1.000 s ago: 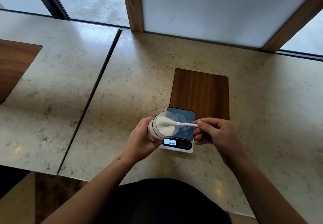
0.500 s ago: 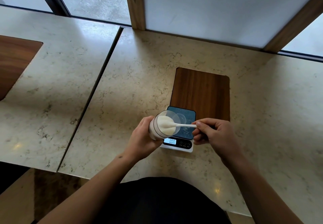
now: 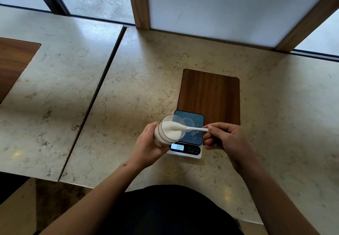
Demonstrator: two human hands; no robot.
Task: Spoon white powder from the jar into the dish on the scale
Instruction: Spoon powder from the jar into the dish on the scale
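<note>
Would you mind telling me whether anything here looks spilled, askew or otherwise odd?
Nothing looks spilled. The jar is tilted toward the scale in the left hand, on purpose, while the right hand holds the spoon in its mouth. The clear dish looks empty and the display reads zero.

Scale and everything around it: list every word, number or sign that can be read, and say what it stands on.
"000" on the lit display at the front of the scale; any decimal point is too small to see.
Round button symbols beside the display, with tiny print under them: too small to read.
Jar, spoon, dish: no label or print visible.
</note>
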